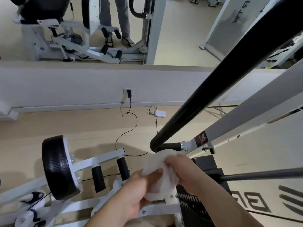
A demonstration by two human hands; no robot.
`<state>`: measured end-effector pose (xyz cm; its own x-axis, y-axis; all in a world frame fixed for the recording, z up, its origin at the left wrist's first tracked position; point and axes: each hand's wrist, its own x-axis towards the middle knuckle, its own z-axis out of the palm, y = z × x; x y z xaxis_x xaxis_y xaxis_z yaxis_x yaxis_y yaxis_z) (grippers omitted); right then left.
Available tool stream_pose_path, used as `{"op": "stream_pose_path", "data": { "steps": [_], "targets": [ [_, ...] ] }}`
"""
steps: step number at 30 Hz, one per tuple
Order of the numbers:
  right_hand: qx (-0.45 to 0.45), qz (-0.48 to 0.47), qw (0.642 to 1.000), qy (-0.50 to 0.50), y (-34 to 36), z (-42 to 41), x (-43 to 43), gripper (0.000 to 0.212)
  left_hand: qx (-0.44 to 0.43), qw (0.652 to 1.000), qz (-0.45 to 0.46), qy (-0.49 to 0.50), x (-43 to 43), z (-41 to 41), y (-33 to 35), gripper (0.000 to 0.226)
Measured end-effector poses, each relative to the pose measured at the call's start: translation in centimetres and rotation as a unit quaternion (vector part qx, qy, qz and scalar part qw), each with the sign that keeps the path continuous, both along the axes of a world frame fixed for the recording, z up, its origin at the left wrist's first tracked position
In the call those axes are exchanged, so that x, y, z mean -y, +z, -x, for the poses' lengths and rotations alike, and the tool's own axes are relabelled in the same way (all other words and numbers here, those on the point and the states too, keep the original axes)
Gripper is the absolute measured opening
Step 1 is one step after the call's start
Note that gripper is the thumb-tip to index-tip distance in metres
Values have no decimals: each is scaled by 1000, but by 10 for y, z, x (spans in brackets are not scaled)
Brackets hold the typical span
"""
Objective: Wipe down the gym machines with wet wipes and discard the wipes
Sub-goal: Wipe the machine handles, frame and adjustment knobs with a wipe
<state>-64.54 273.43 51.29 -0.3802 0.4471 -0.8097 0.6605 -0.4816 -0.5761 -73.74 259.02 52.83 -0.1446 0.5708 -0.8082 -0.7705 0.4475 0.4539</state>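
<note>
Status: mid-task, wiping phase. Both hands are on one wipe (155,163), near centre, just below the bend of the black bar (213,89). Left hand (139,187) pinches it, thumb on top and fingers under. Right hand (183,169) grips its right edge with fingers curled in. The wipe is bunched between them; my read is it's being refolded for the next pass. Its far edge either touches the bar bend or sits just short of it, can't tell from this angle. Done: nothing the view confirms as wiped. Left to do: bar, pad (57,166), rollers (98,179), beam (246,115), then binning the wipe. No bin in view, so discard not started. Counts: 1 wipe, 2 hands, 1 machine (101,158) in the near scene, 1 bar, 1 round pad at left, 2 black rollers between pad and hands, 1 white beam at right, and 1 weight stack (190,203) near right by the right forearm. Far: mirror (180,30) showing a machine and someone's legs. On the floor (32,128), 1 white box (160,113) with a cable; 1 plug in the wall socket (128,93).
</note>
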Motion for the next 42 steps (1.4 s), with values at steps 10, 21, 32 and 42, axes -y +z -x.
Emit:
{"op": "stream_pose_path", "data": {
  "steps": [10,21,32,42],
  "targets": [
    [149,-414,771,461,-68,16,-75,66,-317,942,34,100,-27,24,-4,27],
    [217,-473,654,549,-134,19,-95,48,-539,825,-164,39,-88,3,-56,43],
    [276,-428,629,587,-134,29,-101,49,-588,787,-185,40,-100,0,-34,63],
    [257,-459,623,579,-140,26,-98,51,-504,848,-159,21,-102,3,-55,54]
  ]
}}
